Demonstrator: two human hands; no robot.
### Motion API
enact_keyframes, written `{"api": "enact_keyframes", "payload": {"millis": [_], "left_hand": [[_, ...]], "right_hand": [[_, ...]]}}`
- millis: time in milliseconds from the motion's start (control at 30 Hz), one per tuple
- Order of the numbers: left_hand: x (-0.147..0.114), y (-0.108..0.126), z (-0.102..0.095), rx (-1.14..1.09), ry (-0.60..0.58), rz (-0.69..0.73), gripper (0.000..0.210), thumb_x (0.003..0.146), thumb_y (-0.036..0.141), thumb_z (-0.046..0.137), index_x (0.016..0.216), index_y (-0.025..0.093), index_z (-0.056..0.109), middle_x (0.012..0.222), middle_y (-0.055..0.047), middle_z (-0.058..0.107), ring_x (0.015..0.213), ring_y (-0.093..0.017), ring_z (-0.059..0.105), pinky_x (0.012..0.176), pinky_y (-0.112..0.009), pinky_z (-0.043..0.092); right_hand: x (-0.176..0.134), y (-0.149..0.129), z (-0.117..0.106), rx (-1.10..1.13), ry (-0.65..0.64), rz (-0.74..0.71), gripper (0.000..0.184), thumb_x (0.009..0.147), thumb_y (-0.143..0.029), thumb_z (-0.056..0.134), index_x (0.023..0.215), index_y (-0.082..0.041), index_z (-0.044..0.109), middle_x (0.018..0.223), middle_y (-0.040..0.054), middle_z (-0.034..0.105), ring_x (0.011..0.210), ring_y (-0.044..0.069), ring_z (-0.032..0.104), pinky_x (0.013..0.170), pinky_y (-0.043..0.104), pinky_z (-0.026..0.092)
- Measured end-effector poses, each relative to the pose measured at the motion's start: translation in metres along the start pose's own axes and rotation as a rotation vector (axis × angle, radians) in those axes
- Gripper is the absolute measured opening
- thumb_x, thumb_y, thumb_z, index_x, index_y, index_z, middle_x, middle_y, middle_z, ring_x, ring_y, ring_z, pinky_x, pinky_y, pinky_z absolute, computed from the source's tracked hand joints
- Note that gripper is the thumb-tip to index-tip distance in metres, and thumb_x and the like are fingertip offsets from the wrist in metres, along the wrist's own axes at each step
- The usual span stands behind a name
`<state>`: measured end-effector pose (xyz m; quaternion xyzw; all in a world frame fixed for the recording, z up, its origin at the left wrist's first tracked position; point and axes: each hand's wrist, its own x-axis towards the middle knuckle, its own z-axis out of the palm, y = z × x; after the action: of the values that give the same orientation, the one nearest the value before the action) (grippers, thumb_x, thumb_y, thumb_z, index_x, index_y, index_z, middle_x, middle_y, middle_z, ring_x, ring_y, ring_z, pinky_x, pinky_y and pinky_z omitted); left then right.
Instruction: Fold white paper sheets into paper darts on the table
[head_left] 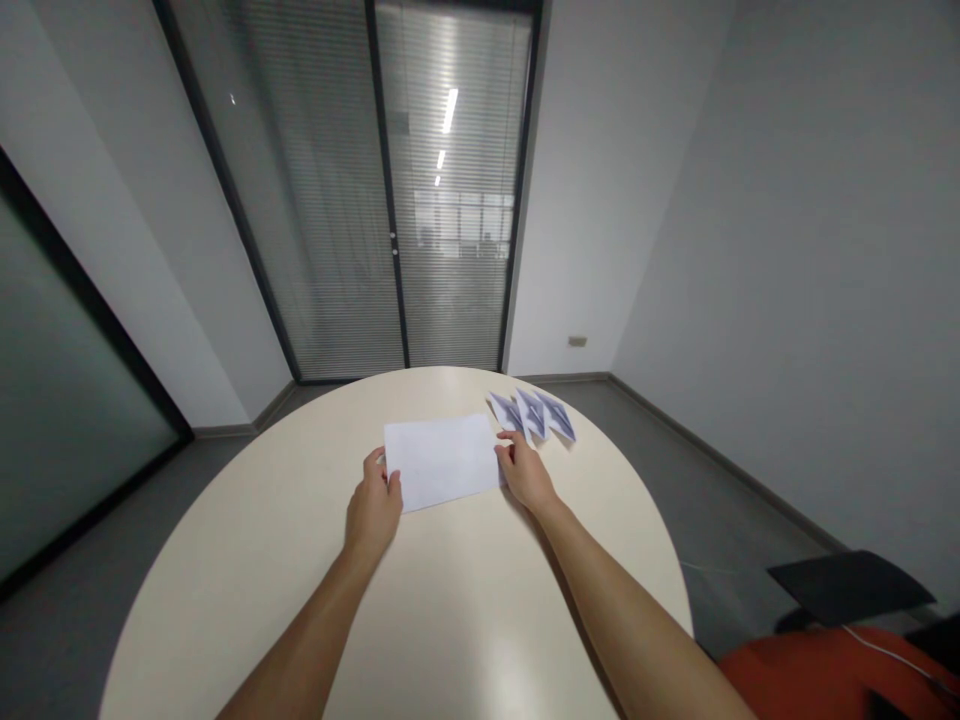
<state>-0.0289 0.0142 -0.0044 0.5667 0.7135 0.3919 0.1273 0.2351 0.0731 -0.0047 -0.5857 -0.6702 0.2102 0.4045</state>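
Note:
A plain white sheet of paper [442,460] is held at its two short sides, just over the round table. My left hand [375,508] grips its left edge, with the thumb on top and the fingers behind. At the opposite edge, my right hand [527,472] pinches the sheet between thumb and fingers. Just beyond the right hand lie several folded paper pieces [534,414] with pointed shapes and bluish shadows, side by side near the table's far right rim.
The cream round table [247,590] spreads under both arms. To the right, low down, stand an orange chair seat [817,675] and a black armrest or panel [851,587]. A glass door with blinds [457,300] and white walls lie past the table.

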Motion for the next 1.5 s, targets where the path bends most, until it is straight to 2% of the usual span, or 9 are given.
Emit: {"api": "enact_keyframes", "payload": {"millis": [233,433,533,667,800,1067,1233,1367,1500], "left_hand": [[0.000,0.002,0.001,0.010,-0.001,0.002,0.043,0.100,0.022,0.041,0.143,0.017,0.040,0.109,-0.013,0.075,0.094,-0.024,0.073,0.078,-0.031,0.052],[-0.001,0.001,-0.002,0.125,0.010,0.018,0.053,0.097,0.025,0.049,0.147,0.013,0.038,0.105,-0.012,0.074,0.093,-0.026,0.073,0.082,-0.036,0.054],[-0.001,-0.002,0.000,0.175,0.015,0.051,0.057,0.094,0.027,0.053,0.147,0.010,0.040,0.112,-0.015,0.073,0.103,-0.028,0.071,0.092,-0.040,0.053],[-0.001,-0.008,0.006,0.180,0.061,0.162,0.062,0.094,0.028,0.053,0.150,0.004,0.039,0.139,-0.024,0.062,0.129,-0.032,0.060,0.110,-0.047,0.047],[-0.001,-0.012,0.011,0.178,0.099,0.296,0.056,0.093,0.026,0.052,0.147,0.009,0.048,0.155,-0.021,0.048,0.144,-0.031,0.045,0.121,-0.049,0.037],[-0.008,-0.005,0.011,0.164,-0.179,0.458,0.042,0.094,0.022,0.051,0.133,0.015,0.065,0.143,-0.013,0.063,0.134,-0.027,0.057,0.119,-0.049,0.040],[-0.011,0.007,0.003,0.174,-0.241,0.494,0.029,0.093,0.019,0.053,0.112,0.020,0.075,0.119,-0.009,0.073,0.113,-0.025,0.065,0.108,-0.044,0.048],[-0.014,0.016,0.002,0.149,-0.284,0.568,0.024,0.093,0.019,0.055,0.106,0.021,0.074,0.109,-0.009,0.073,0.108,-0.024,0.065,0.103,-0.042,0.050],[-0.017,0.015,0.010,0.182,-0.290,0.614,0.038,0.093,0.021,0.054,0.128,0.016,0.065,0.138,-0.014,0.064,0.134,-0.027,0.054,0.117,-0.046,0.040]], "right_hand": [[-0.001,-0.002,-0.001,-0.033,-0.014,0.018,0.036,0.096,-0.036,0.045,0.123,-0.019,0.059,0.075,0.0014,0.065,0.069,0.021,0.061,0.064,0.028,0.040],[-0.003,-0.008,-0.001,-0.057,0.002,0.007,0.032,0.096,-0.033,0.046,0.119,-0.019,0.063,0.076,0.0023,0.067,0.071,0.021,0.063,0.067,0.029,0.041],[-0.003,-0.009,-0.001,-0.052,0.001,0.010,0.031,0.095,-0.033,0.048,0.116,-0.019,0.065,0.074,0.0016,0.066,0.070,0.020,0.062,0.066,0.028,0.041],[-0.003,-0.009,-0.001,-0.028,-0.020,-0.007,0.031,0.093,-0.033,0.050,0.114,-0.019,0.067,0.073,0.0008,0.065,0.069,0.019,0.061,0.065,0.028,0.041],[-0.003,-0.008,-0.001,-0.019,-0.037,-0.028,0.030,0.092,-0.031,0.052,0.114,-0.018,0.069,0.074,0.0006,0.066,0.069,0.018,0.061,0.065,0.027,0.041],[-0.008,-0.016,-0.003,-0.129,-0.114,-0.062,0.027,0.094,-0.026,0.053,0.113,-0.019,0.071,0.087,0.0046,0.072,0.078,0.019,0.064,0.071,0.029,0.044],[-0.012,-0.030,-0.010,-0.253,-0.037,-0.250,0.026,0.092,-0.019,0.054,0.110,-0.018,0.073,0.117,0.0119,0.070,0.112,0.025,0.061,0.102,0.036,0.044],[-0.019,-0.040,-0.006,-0.216,-0.164,-0.429,0.031,0.096,-0.023,0.052,0.120,-0.019,0.071,0.128,0.0115,0.068,0.122,0.025,0.058,0.110,0.041,0.042],[-0.030,-0.042,0.007,-0.190,-0.467,-0.589,0.046,0.101,-0.030,0.046,0.145,-0.019,0.056,0.149,0.0121,0.057,0.139,0.026,0.049,0.118,0.046,0.036]]}}
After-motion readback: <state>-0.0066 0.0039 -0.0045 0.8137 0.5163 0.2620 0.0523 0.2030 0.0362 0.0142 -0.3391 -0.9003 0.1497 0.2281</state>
